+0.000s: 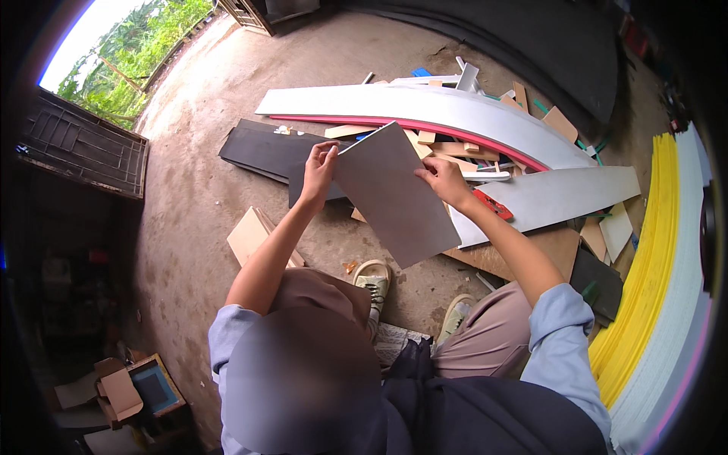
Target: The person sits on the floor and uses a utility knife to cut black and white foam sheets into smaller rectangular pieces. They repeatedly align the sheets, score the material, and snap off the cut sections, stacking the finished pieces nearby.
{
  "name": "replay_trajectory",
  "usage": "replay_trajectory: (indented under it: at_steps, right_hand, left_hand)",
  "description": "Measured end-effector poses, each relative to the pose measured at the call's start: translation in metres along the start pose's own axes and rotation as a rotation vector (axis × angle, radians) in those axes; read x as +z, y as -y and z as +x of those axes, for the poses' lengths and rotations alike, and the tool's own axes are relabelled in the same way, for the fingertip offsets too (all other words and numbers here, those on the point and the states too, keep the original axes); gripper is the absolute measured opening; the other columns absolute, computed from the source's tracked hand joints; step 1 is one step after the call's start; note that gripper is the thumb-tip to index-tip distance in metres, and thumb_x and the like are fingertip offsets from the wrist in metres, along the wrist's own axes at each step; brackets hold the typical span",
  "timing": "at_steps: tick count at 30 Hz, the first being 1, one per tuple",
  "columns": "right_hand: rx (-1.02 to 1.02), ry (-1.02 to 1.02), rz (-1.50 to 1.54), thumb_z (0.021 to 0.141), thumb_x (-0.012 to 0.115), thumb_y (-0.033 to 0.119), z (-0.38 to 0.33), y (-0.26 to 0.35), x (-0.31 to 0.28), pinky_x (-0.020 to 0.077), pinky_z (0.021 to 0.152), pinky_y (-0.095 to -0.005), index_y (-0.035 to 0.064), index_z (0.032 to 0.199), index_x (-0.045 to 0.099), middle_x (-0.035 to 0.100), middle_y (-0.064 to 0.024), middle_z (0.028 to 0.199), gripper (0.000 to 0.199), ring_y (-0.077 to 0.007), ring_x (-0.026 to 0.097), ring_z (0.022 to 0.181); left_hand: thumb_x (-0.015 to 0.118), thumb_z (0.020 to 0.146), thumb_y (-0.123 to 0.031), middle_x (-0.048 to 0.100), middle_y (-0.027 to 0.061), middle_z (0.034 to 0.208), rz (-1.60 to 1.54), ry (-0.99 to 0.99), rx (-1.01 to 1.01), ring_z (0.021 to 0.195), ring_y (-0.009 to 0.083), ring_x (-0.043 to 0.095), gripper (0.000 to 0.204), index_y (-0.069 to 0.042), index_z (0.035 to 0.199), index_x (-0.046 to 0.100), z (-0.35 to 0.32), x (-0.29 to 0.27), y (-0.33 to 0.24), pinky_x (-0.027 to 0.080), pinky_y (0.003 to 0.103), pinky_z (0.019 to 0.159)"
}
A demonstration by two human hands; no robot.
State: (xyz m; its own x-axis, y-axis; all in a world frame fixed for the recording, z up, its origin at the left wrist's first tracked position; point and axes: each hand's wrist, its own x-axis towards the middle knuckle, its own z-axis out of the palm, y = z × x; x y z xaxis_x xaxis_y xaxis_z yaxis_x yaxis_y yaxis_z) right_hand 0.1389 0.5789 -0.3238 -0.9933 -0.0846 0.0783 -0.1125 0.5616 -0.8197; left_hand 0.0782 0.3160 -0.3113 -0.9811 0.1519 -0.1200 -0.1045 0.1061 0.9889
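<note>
Our left grip (321,168) and right grip (444,180) pinch the grey sheet (400,203) at opposite edges; beyond it, a white curved panel (425,105).

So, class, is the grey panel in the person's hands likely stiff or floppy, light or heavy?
The grey panel is probably stiff: it looks flat, without visible sag. It seems light, as the left hand and right hand hold it only by its edges.
</note>
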Motion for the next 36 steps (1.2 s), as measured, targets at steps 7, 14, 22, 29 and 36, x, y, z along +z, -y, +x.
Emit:
replay_trajectory:
  at_steps: [7,14,22,29,36]
  right_hand:
    - [0.015,-0.198,-0.125,0.075,0.061,0.016,0.006,-0.027,0.0,0.0449,0.064,-0.0363,-0.0029,0.085,0.061,0.061,-0.0193,0.072,0.021,-0.031,0.06,0.068]
    - [0.362,-0.166,-0.111,0.076,0.061,0.021,0.019,-0.094,0.024,0.0432,0.057,-0.0293,-0.0008,0.081,0.064,0.063,-0.0089,0.069,0.022,-0.0139,0.057,0.06]
    - [0.612,-0.024,0.134,0.078,0.059,0.026,0.018,-0.14,0.026,0.044,0.068,-0.0315,0.0005,0.088,0.063,0.063,-0.0082,0.08,0.027,-0.0168,0.059,0.073]
    - [0.732,-0.022,0.416,0.081,0.058,0.026,0.023,-0.161,0.045,0.043,0.071,-0.027,-0.001,0.1,0.058,0.061,-0.0064,0.089,0.033,-0.0152,0.057,0.079]
    - [0.683,-0.009,0.405,0.085,0.054,0.024,0.042,-0.181,0.11,0.043,0.074,-0.0302,0.0016,0.099,0.056,0.059,-0.0021,0.089,0.026,-0.0111,0.055,0.08]
  left_hand:
    - [0.045,0.087,-0.045,0.041,0.0131,0.122,0.318,0.021,-0.359,0.112,0.024,0.044,0.054,-0.006,0.122,0.033,-0.035,-0.038,0.016,0.037,0.04,0.092]
    - [0.048,0.086,-0.042,0.041,0.0156,0.124,0.315,0.043,-0.601,0.114,0.0259,0.043,0.058,-0.003,0.125,0.032,-0.06,-0.066,0.094,0.034,0.041,0.095]
    - [0.053,0.085,-0.034,0.036,0.0122,0.131,-0.405,-0.384,-0.607,0.109,0.0225,0.047,0.065,-0.004,0.133,0.022,-0.015,-0.026,0.201,0.042,0.035,0.084]
    - [0.054,0.084,-0.027,0.04,0.0155,0.12,-0.601,-0.838,-0.726,0.102,0.0247,0.049,0.062,-0.003,0.127,0.017,0.055,0.006,0.202,0.044,0.034,0.084]
    - [0.042,0.091,-0.026,0.041,0.016,0.118,-0.202,-1.163,-0.312,0.104,0.0282,0.046,0.04,-0.002,0.12,0.03,0.06,-0.038,0.185,0.039,0.036,0.087]
